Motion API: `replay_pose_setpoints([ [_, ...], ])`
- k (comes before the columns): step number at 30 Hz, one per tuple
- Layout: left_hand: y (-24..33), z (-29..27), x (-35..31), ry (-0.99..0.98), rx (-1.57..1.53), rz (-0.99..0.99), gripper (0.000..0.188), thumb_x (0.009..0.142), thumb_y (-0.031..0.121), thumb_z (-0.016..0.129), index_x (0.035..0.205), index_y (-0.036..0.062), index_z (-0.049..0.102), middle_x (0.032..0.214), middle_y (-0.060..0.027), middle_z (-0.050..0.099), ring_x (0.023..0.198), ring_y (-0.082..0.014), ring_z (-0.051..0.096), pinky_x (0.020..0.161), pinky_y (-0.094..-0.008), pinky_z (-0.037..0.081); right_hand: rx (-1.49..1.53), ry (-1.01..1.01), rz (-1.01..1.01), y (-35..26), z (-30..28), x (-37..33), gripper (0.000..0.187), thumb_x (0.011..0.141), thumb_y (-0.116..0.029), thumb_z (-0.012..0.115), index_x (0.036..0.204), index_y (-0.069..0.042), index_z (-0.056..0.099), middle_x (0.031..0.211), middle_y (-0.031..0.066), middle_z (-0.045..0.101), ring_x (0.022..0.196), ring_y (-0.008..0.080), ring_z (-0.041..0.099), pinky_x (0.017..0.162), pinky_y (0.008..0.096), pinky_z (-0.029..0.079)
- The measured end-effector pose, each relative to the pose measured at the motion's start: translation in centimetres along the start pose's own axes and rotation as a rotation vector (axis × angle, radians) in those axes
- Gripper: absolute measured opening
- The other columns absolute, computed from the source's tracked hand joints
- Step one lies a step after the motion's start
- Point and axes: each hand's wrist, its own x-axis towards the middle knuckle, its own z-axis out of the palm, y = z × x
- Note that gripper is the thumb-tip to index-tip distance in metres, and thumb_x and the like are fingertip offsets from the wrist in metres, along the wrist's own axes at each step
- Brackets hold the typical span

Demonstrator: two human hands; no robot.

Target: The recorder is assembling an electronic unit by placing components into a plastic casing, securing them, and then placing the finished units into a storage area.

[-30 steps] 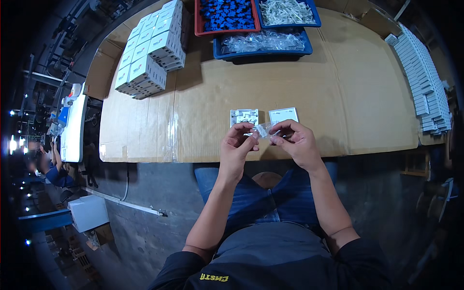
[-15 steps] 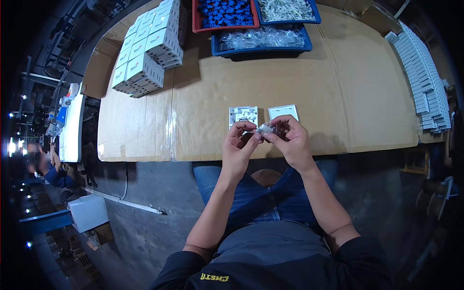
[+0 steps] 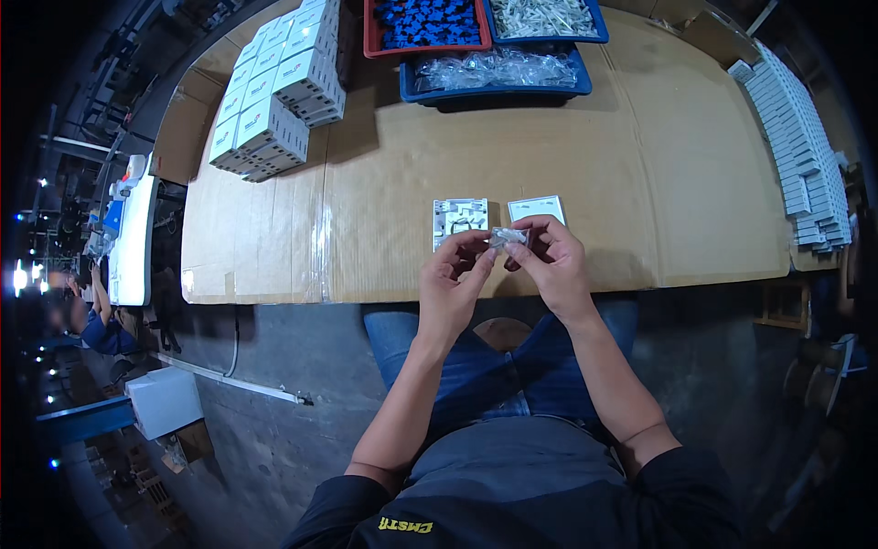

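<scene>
Above the near edge of the cardboard-covered table, my left hand (image 3: pixel 452 279) and my right hand (image 3: pixel 556 267) meet and pinch a small clear plastic bag (image 3: pixel 509 237) between thumbs and fingers. Something whitish shows inside it, too small to name. Just beyond my left fingers lies a white plastic housing (image 3: pixel 447 218), its moulded inside facing up. A flat white cover (image 3: pixel 536 210) with small dark marks lies beyond my right fingers, partly hidden by them.
White boxes (image 3: pixel 265 128) stand stacked at the far left. Far trays: red with blue parts (image 3: pixel 368 41), blue with white parts (image 3: pixel 602 35), blue with clear bags (image 3: pixel 405 90). White pieces (image 3: pixel 800 156) line the right edge. Another person (image 3: pixel 108 329) works at far left.
The small bag has turned in my fingers and now lies flatter, more of it showing. My hands have stayed nearly in place.
</scene>
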Motion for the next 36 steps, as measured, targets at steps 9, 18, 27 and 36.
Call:
replay_pose_setpoints([
  [9,0.2,-0.8,0.3,-0.013,0.225,0.137,0.044,0.098,0.001,0.07,0.141,0.0078,0.062,0.093,0.0009,0.061,0.087,-0.0063,0.059,0.081,-0.0221,0.049,-0.011,0.032,-0.021,0.1,-0.5,0.5,0.028,0.099,0.004,0.065,0.127,0.001,0.062,0.104,0.009,0.071,0.093,0.0129,0.071,0.078,0.0274,0.062],
  [18,-0.6,-1.2,0.5,-0.025,0.277,0.193,0.042,0.096,-0.001,0.068,0.137,0.0079,0.066,0.095,0.0015,0.06,0.081,-0.0058,0.056,0.077,-0.0237,0.049,-0.045,0.045,0.052,0.2,-0.4,0.4,0.027,0.099,0.002,0.067,0.125,0.0,0.06,0.094,0.0072,0.071,0.082,0.0116,0.071,0.072,0.0256,0.06],
  [27,-1.3,-1.6,0.6,-0.024,0.337,0.114,0.031,0.096,0.004,0.071,0.127,0.0027,0.069,0.1,-0.0017,0.068,0.079,-0.0061,0.059,0.075,-0.0233,0.05,-0.086,-0.053,0.016,0.4,-0.8,0.4,0.028,0.099,0.003,0.065,0.127,0.0,0.061,0.1,0.0063,0.07,0.089,0.0096,0.067,0.079,0.0256,0.057],
  [36,-0.4,-1.3,0.3,-0.061,0.253,0.04,0.025,0.096,0.009,0.073,0.119,0.0005,0.07,0.106,-0.005,0.071,0.081,-0.0081,0.063,0.074,-0.024,0.051,-0.363,-0.053,-0.025,0.5,-0.9,0.2,0.026,0.099,0.002,0.064,0.124,-0.001,0.069,0.104,0.0068,0.071,0.094,0.0131,0.067,0.084,0.0283,0.056],
])
